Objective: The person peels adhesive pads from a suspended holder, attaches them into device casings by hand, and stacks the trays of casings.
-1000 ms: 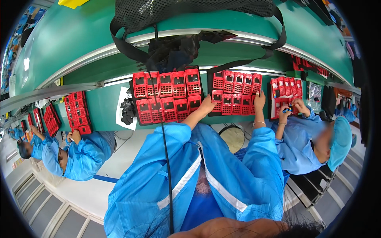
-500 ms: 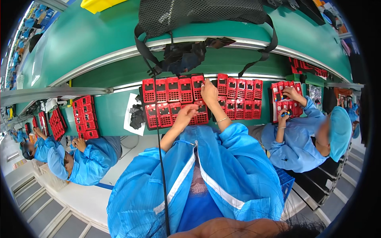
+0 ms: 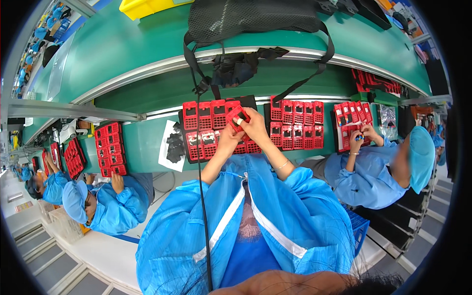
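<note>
A red plastic keypad-phone casing [image 3: 235, 114], with a window opening, is held tilted above the left tray by both my hands. My right hand [image 3: 254, 126] is closed around its right side. At its lower edge, my left hand [image 3: 229, 140] grips with bent fingers. A small pale patch shows at the casing's window; I cannot tell what it is. Below are rows of similar red casings [image 3: 204, 115] on a black tray [image 3: 250, 102], whose top right corner is bare. Beside it lies a second black tray with red casings [image 3: 294, 112].
Black pieces [image 3: 175, 145] lie on a white sheet [image 3: 164, 156] to the left. A black mesh bag [image 3: 250, 22] with hanging straps sits on the raised shelf. A dark cable [image 3: 200, 196] hangs down in front. Co-workers [image 3: 115, 201] sit on both sides with red casings.
The casing at the tray's top right corner has been lifted out, leaving bare black there. My hands have come together around it, the right one moving down and nearer.
</note>
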Motion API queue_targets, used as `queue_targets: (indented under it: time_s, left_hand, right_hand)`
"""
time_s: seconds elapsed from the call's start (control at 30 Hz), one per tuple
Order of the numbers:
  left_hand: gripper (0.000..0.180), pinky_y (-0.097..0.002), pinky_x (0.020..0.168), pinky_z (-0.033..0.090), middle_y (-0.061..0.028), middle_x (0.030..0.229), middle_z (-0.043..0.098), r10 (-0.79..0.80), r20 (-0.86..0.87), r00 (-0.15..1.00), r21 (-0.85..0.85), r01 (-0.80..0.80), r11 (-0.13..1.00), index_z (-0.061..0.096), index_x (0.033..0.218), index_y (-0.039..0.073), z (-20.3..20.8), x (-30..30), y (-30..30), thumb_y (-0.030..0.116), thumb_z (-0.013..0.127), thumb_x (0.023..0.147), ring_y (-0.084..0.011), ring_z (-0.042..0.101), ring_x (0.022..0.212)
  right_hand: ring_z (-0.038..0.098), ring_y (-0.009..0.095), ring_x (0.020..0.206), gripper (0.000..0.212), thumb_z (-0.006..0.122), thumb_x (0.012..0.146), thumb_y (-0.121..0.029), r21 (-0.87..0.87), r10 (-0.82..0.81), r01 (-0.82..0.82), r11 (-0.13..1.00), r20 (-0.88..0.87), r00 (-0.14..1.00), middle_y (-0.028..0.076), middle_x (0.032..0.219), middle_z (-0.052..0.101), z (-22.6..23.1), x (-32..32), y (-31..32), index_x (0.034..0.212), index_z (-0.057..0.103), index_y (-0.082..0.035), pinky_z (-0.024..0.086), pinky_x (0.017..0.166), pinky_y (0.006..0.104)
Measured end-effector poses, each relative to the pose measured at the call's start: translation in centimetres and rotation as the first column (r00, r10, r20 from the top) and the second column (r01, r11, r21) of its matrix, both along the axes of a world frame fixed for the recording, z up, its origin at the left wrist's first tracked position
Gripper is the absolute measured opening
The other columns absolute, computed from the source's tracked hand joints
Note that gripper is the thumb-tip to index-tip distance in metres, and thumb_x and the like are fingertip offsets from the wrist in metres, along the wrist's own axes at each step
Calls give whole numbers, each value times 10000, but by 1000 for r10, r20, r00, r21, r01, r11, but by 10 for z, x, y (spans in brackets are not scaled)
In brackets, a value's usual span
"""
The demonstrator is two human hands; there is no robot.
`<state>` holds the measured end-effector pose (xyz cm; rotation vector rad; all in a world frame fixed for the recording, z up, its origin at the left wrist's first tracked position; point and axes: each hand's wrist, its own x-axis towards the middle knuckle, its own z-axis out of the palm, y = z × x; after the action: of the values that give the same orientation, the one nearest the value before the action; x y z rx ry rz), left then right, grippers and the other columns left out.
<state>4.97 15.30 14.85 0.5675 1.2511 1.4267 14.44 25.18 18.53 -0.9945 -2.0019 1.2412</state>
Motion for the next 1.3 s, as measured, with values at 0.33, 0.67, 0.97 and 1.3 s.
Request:
queue_targets:
  time_s: [0.33,0.67,0.97,1.3]
  left_hand:
    - [480,-301,904,545,-85,1148,662,-64,41,997,12,64,998,492,1305,7,15,-3,-9,-184,543,868,-170,664,1027]
    - [403,-374,923,561,-65,1225,620,22,216,976,-92,-3,996,483,1348,43,37,-3,-6,-4,582,961,-192,625,1125]
    - [226,-438,937,566,-59,1205,626,117,395,911,-216,-32,976,608,1217,63,10,-11,-4,45,522,1008,-211,638,1086]
    - [251,-417,918,574,-55,1159,649,98,444,890,-150,-34,988,607,1245,54,4,-16,1,51,513,1012,-198,644,1085]
  right_hand:
    - [658,232,1071,369,665,878,-31,-422,-89,-19,906,-236,968,151,1153,691,-18,16,-11,1239,618,22,505,938,340]
    - [579,160,1123,422,619,961,-96,-446,-59,-89,891,-308,950,91,1208,623,-9,25,-14,1359,548,24,440,982,286]
    - [587,163,1079,358,536,1000,-78,-458,-53,-85,885,-280,959,78,1072,607,-30,24,-13,1346,579,6,438,939,283]
    - [632,249,1021,252,701,859,-36,-153,-18,-20,988,-247,969,118,1126,579,-15,31,-14,1108,662,-27,553,851,344]
